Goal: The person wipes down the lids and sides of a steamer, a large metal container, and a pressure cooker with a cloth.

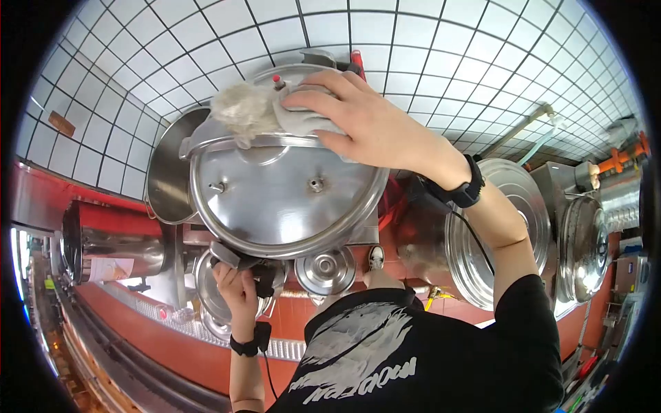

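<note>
A large round steel pressure cooker lid (pixel 275 199) with two small metal fittings fills the middle of the head view. My right hand (pixel 351 120) is closed over a grey cloth (pixel 303 113), pressing it on the lid's far side. Against the cloth lies a ragged off-white cloth-like bundle (pixel 244 110), beside a red-tipped knob (pixel 278 82). At the lid's near edge my left hand (pixel 234 286) is closed around a dark handle (pixel 231 256); its fingers are partly hidden. Whether the lid rests on a pot cannot be made out.
A deep steel pot (pixel 169 182) stands left of the lid. Large lidded pots (pixel 509 227) stand on the right. Lower down is a smaller round lid (pixel 325 272). White tiled wall (pixel 413 41) rises behind; the floor (pixel 200 372) is red with a metal drain grate (pixel 286 349).
</note>
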`<state>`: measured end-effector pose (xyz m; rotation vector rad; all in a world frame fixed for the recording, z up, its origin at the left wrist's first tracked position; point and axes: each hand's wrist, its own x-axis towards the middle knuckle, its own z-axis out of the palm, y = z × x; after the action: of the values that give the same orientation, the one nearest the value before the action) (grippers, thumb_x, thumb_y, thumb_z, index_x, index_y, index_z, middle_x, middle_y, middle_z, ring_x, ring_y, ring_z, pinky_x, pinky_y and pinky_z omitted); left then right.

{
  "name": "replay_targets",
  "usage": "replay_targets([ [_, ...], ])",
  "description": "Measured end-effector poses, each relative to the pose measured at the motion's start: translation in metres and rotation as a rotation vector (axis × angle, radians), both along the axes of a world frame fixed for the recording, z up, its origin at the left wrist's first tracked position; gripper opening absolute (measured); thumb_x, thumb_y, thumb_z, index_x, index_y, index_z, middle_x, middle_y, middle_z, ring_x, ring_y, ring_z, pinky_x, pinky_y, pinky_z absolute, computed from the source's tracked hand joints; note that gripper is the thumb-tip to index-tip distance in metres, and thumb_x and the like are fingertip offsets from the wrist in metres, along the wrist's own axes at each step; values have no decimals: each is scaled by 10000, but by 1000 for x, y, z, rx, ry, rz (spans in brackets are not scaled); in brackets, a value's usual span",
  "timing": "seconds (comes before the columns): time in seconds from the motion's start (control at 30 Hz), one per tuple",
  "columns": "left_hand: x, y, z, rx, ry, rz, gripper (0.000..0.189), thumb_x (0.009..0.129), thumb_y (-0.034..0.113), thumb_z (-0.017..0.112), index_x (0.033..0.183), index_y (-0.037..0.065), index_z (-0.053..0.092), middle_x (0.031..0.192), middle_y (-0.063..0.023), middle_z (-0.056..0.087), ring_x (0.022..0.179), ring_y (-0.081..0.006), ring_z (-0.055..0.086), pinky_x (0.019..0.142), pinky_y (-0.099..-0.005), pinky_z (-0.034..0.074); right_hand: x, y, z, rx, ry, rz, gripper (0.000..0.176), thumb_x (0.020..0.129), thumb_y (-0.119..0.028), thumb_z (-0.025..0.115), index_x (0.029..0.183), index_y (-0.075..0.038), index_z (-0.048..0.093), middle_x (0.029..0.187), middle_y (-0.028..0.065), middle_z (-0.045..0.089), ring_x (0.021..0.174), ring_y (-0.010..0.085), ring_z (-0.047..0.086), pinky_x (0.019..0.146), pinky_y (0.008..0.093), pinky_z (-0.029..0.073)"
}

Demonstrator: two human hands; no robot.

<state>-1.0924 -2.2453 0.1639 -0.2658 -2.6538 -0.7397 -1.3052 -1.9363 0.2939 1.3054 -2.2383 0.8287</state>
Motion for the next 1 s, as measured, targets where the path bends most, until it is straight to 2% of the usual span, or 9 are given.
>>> replay_targets([
  [0.1,5,-2,-17,91,84,127,421,1023,218,389,745,-3,616,872,-179,575,941,-371,490,841,-457,369,5,14,-5,47,27,-42,518,788,-105,702,1278,-165,542,1271,98,504,1167,386,492,988,450,463],
  [0.33,13,5,-13,-120,227,205,326,1035,196,411,870,-9,604,979,-177,584,1004,-376,512,923,-473,375,10,66,-3,30,-134,-7,401,768,-74,650,1167,-96,611,1088,114,610,1011,309,605,881,397,527],
  [0.37,23,5,-15,-59,161,282,281,1045,186,422,1133,-21,590,1164,-169,597,1150,-337,520,1001,-458,381,2,79,-2,-87,-268,22,389,768,-56,620,1156,-88,636,1097,115,638,1047,273,610,907,368,514],
  [0.5,29,12,-9,585,42,525,540,1049,294,487,1473,-14,355,1414,-159,516,1326,-245,478,1047,-389,426,-30,95,-20,-427,-540,1,409,773,-28,563,1163,-70,680,1174,102,683,1124,197,609,970,309,475],
  [0.53,32,9,-7,590,47,524,540,1049,294,487,1473,-14,355,1414,-159,516,1326,-245,478,1047,-389,426,-30,92,-28,-423,-534,2,409,773,-28,563,1163,-70,680,1174,102,683,1124,197,609,970,309,475],
  [0.6,36,6,9,1350,-603,365,581,1035,344,528,1467,-8,363,1441,-150,486,1257,-231,542,989,-380,470,-27,81,-38,-355,-586,58,412,784,-28,559,1177,-58,677,1192,93,678,1091,194,620,968,305,476],
  [0.8,24,14,-23,1261,-496,293,481,1012,236,537,1427,59,370,1224,-109,604,1071,-226,652,866,-342,534,-8,79,-24,-193,-629,-79,429,759,-34,540,1167,-56,671,1124,77,679,1010,196,622,928,293,475],
  [0.87,18,12,-25,1207,-455,204,321,1044,239,417,1300,47,442,1190,-151,643,1009,-289,696,792,-417,586,-3,78,-21,-145,-570,-115,412,761,-30,541,1152,-46,667,1109,87,686,995,198,626,919,302,481],
  [1.0,-3,-19,-20,1113,-528,191,342,1033,263,431,1270,17,450,1082,-190,675,920,-318,721,772,-394,593,11,80,-11,-33,-560,-153,380,789,-90,587,1158,-71,677,1059,163,704,939,259,665,871,325,508],
])
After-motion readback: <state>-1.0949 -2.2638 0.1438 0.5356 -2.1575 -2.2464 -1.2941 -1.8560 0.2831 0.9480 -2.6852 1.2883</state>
